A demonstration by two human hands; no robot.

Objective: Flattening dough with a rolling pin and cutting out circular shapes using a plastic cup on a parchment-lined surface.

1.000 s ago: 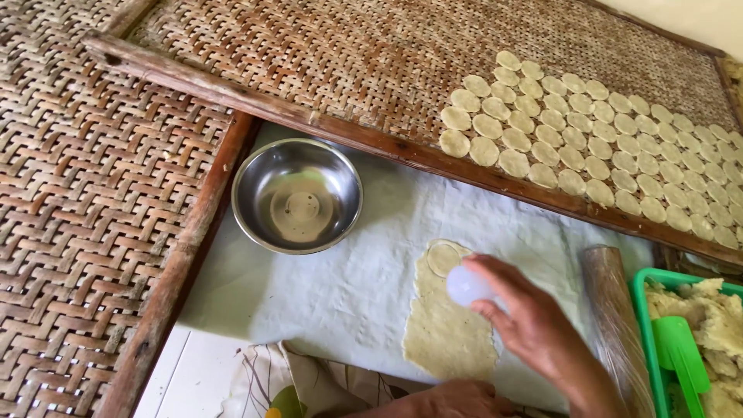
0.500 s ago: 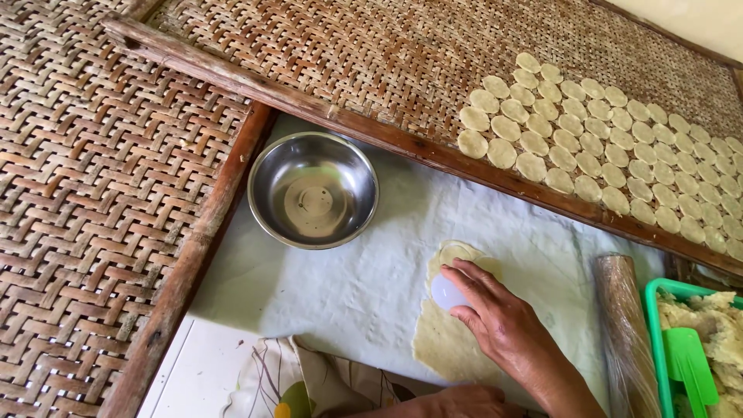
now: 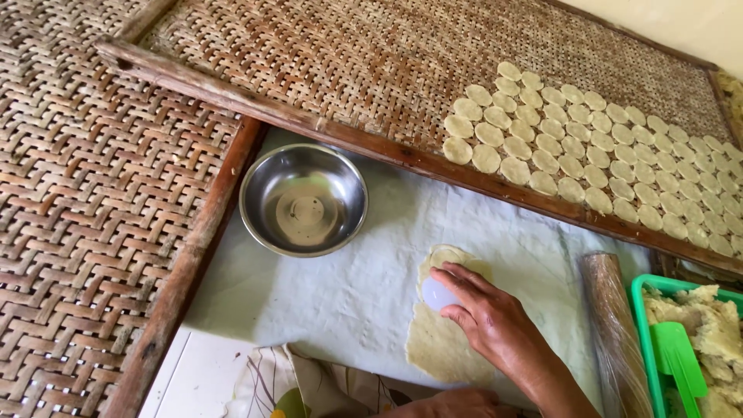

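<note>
A: Since the earlier frames, right hand (image 3: 495, 325) has slid down the flattened dough sheet (image 3: 445, 340) toward its middle; fingers curled around a small round white cutter (image 3: 437, 294), pressing it onto the dough.

B: Containers?

A: One steel bowl (image 3: 303, 200), holding nothing I can make out. One green plastic basket (image 3: 658, 340), cut off at the right edge, holding lumpy dough (image 3: 716, 325) and a green scraper (image 3: 681, 360).

B: Counts?

A: One wrapped rolling pin (image 3: 615, 333). Two woven bamboo trays; upper tray (image 3: 348, 62) carries cut dough discs (image 3: 588, 155), too many to count exactly.

B: Hidden?

A: Left hand (image 3: 457, 404) is only a sliver at the bottom edge; grip can't be told. White cloth (image 3: 340, 294) lies underneath.
</note>
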